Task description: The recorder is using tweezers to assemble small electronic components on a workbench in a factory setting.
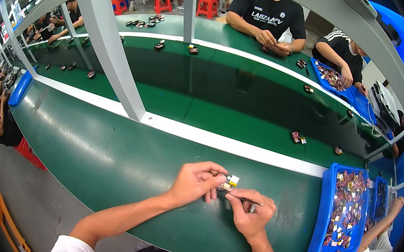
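Over the green work surface, my left hand (194, 181) pinches a small dark electronic part with a white and yellow piece (233, 180) sticking out at its far side. My right hand (253, 214) is closed around slim dark tweezers (249, 200). Their tip meets the part just beside my left fingertips. My fingers cover much of the part, so its exact kind does not show.
A blue tray (323, 209) of small wired parts stands at my right, near a co-worker's arm (384, 224). Past a white rail (220, 144), a dark green conveyor (165, 102) carries scattered parts. A grey post (116, 51) rises ahead, and people sit across.
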### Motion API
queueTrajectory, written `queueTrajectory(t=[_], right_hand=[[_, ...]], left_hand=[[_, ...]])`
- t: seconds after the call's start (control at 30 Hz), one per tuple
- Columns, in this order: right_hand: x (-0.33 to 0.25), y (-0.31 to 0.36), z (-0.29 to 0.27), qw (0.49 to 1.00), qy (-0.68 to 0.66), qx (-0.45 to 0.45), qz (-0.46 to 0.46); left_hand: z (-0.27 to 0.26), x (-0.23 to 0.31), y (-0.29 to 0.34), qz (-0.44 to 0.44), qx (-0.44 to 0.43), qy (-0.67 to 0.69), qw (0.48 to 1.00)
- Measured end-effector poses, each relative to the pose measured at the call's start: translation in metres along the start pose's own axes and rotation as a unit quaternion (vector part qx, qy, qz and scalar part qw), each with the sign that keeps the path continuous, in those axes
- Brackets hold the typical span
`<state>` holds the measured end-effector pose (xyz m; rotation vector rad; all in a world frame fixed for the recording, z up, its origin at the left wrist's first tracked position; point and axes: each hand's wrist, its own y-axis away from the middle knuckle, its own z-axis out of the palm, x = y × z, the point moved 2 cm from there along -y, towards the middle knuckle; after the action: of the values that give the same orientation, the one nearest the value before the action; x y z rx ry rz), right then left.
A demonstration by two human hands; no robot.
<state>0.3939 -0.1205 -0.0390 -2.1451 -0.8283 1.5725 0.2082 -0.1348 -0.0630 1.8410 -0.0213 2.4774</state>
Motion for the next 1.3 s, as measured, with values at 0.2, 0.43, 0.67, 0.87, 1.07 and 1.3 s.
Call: queueTrajectory(t=[0.2,0.43,0.67,0.87,1.07,1.3], right_hand=[[-0.001,0.001,0.001,0.999,0.010,-0.008,-0.047],[-0.005,0.000,0.004,0.999,0.026,-0.005,-0.038],[-0.005,0.000,0.004,0.998,0.024,-0.022,-0.056],[-0.003,0.002,0.005,0.999,0.022,-0.014,-0.031],[-0.003,-0.002,0.006,0.997,0.019,0.033,-0.064],[-0.002,-0.002,0.004,0.996,0.043,0.048,-0.064]], left_hand=[[0.002,-0.003,0.002,-0.006,-0.009,-0.025,1.000],[0.000,-0.004,0.003,-0.010,-0.001,-0.031,0.999],[0.000,-0.004,0.003,-0.002,0.000,-0.021,1.000],[0.001,-0.006,0.000,0.003,-0.010,-0.038,0.999],[-0.010,-0.002,-0.022,0.016,0.079,-0.022,0.997],[-0.047,0.020,-0.138,0.104,0.224,-0.251,0.936]])
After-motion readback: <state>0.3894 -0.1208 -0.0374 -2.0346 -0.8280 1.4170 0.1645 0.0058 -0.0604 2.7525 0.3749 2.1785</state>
